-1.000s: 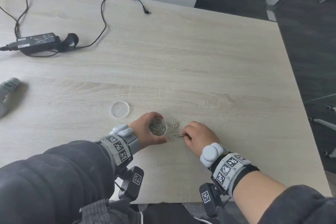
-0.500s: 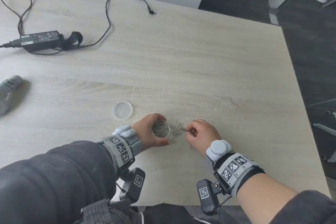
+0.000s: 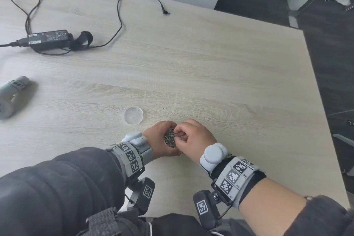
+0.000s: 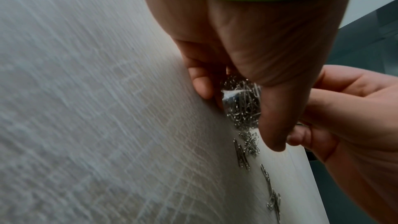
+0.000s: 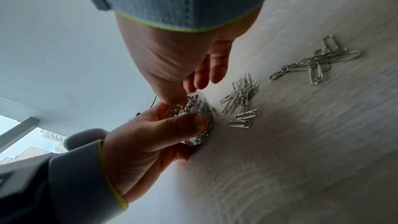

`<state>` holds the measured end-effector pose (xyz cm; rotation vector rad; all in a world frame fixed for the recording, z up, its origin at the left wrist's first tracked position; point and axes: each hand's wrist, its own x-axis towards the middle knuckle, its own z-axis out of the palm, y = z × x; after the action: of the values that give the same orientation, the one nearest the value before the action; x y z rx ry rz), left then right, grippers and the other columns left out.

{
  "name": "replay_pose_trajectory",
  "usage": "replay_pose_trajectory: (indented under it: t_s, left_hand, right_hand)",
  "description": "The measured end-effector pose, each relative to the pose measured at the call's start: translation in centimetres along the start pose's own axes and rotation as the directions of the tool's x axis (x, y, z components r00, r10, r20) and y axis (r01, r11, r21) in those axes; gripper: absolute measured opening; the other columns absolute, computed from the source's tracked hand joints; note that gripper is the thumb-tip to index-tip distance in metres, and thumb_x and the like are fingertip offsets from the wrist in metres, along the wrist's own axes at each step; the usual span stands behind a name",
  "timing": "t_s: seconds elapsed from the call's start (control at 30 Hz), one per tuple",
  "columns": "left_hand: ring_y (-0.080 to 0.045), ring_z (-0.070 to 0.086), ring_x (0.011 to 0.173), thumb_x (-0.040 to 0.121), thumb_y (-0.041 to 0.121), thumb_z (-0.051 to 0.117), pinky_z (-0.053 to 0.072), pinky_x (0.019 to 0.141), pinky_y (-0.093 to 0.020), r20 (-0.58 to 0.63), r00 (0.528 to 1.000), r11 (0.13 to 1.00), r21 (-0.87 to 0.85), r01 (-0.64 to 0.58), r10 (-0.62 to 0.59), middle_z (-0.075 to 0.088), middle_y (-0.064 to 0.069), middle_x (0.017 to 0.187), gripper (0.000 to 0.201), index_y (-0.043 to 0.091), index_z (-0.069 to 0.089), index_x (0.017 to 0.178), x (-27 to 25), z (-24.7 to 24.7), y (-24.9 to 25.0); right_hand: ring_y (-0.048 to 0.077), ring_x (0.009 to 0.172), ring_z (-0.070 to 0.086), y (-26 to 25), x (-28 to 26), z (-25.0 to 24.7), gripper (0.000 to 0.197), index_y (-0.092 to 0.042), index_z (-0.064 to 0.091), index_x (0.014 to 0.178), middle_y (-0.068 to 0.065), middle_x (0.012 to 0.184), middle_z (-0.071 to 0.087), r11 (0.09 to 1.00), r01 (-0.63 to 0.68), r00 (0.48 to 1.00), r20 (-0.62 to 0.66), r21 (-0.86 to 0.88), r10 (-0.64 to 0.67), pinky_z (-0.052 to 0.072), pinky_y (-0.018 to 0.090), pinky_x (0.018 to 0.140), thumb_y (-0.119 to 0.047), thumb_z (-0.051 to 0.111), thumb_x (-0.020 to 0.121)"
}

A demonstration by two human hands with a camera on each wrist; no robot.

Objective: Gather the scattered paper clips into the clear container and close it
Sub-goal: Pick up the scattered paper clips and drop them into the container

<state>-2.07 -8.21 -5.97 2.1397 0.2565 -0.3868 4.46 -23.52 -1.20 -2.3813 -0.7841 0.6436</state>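
Note:
My left hand (image 3: 162, 139) grips the small clear container (image 3: 169, 139), which stands on the table and is heaped with silver paper clips. In the left wrist view its thumb and fingers wrap the container (image 4: 241, 101). My right hand (image 3: 179, 135) hovers over the container's mouth, its fingertips (image 5: 193, 81) pinching a few paper clips just above the pile inside the container (image 5: 200, 108). Several loose paper clips (image 5: 241, 98) lie right beside the container, with another small cluster (image 5: 316, 62) further out; the hands hide them in the head view. The round clear lid (image 3: 133, 115) lies on the table behind and to the left.
A black power adapter (image 3: 48, 39) with its cable (image 3: 119, 15) lies at the far left of the wooden table (image 3: 229, 82). A grey handheld device (image 3: 11, 96) lies at the left edge. The table's right edge borders dark floor.
My right hand has lifted clips off the table and moved left, from beside the container to over its mouth. The left hand has kept its grip on the container.

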Motion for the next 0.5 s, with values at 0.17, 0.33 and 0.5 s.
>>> replay_pose_trajectory:
  t_s: [0.17, 0.33, 0.5]
  left_hand:
    - [-0.003, 0.057, 0.097, 0.051, 0.059, 0.078, 0.048, 0.085, -0.024, 0.003, 1.0, 1.0, -0.014, 0.006, -0.006, 0.06, 0.015, 0.106, 0.074, 0.038, 0.053, 0.117, -0.1, -0.1, -0.2]
    - [-0.002, 0.059, 0.097, 0.056, 0.052, 0.083, 0.048, 0.088, -0.023, 0.029, 0.999, 0.998, -0.052, 0.045, -0.044, 0.061, 0.016, 0.107, 0.073, 0.039, 0.052, 0.12, -0.4, -0.6, -0.1]
    - [0.001, 0.059, 0.095, 0.055, 0.051, 0.085, 0.049, 0.087, -0.023, 0.037, 0.997, 0.995, -0.08, 0.067, -0.064, 0.061, 0.018, 0.104, 0.07, 0.041, 0.052, 0.116, -0.4, -0.6, 0.2]
  right_hand:
    - [0.009, 0.073, 0.056, 1.4, -0.4, -1.5, 0.01, -0.024, 0.068, 0.091, -0.01, 0.09, 0.057, 1.0, -0.026, 0.997, -0.072, 0.003, 0.026, 0.048, 0.025, 0.071, -0.021, 0.065, 0.083]
    - [0.006, 0.077, 0.056, 5.9, -1.6, -4.0, 0.011, -0.022, 0.068, 0.095, -0.009, 0.092, 0.061, 0.964, -0.247, 0.969, -0.054, -0.099, 0.243, 0.041, 0.018, 0.069, -0.023, 0.064, 0.085]
    - [0.01, 0.074, 0.06, 9.1, -3.7, -5.3, 0.019, -0.027, 0.062, 0.076, -0.01, 0.078, 0.062, 0.896, -0.384, 0.906, 0.096, -0.222, 0.412, 0.047, 0.023, 0.068, -0.04, 0.073, 0.071]
